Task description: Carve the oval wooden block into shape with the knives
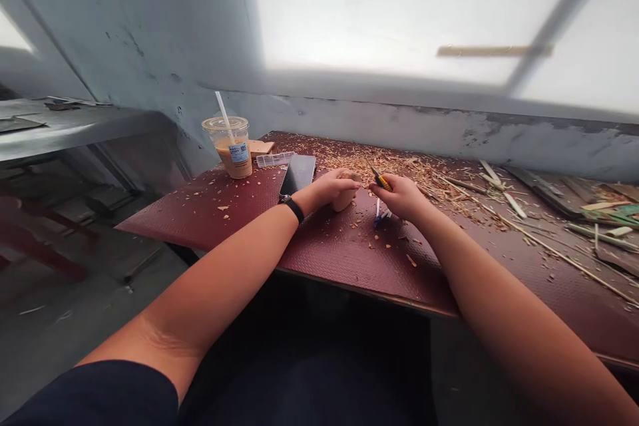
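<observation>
My left hand (pixel 333 186), with a black band on its wrist, is closed around a light-coloured, rounded piece of wood (pixel 343 200) above the table. Its far side is partly hidden by my fingers. Just to the right, my right hand (pixel 403 197) grips a utility knife (pixel 382 180) by its yellow-and-black handle. The thin blade points up and to the left, apart from the wood. Below my right hand lies a small white-and-blue thing (pixel 382 218), perhaps a pen, partly covered. A dark phone (pixel 298 174) rests beyond my left wrist.
Wood shavings (pixel 369 163) are strewn over the dark red table (pixel 329 259). A plastic cup (pixel 232 152) with a straw stands at the left, near a clear plastic case (pixel 274 159). Thin strips (pixel 504 190) and scraps lie at the right. A wall (pixel 399 130) borders the back.
</observation>
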Demonstrator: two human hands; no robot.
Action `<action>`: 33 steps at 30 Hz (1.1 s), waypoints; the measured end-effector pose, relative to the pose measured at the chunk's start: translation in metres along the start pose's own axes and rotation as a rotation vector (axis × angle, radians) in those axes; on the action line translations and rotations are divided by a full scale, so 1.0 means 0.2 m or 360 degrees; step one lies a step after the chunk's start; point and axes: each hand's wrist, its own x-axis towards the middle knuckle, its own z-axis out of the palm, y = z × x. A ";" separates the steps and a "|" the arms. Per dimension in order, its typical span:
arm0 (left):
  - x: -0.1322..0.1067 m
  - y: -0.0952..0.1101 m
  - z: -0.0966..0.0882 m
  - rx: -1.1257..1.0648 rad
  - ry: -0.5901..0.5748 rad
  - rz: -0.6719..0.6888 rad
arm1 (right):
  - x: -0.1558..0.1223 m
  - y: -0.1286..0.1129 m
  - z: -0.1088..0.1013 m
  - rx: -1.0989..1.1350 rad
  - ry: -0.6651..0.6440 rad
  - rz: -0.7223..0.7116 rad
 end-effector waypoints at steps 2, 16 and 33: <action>-0.01 0.00 0.00 -0.0040 0.0025 0.0003 | 0.00 0.00 0.00 -0.0013 0.0004 0.0000; 0.00 -0.02 -0.01 -0.0042 0.0010 -0.0066 | -0.01 -0.01 0.00 0.0024 0.0037 -0.0042; 0.03 -0.04 -0.03 0.0145 0.0070 -0.0020 | -0.01 -0.02 0.01 -0.0064 -0.0187 -0.0004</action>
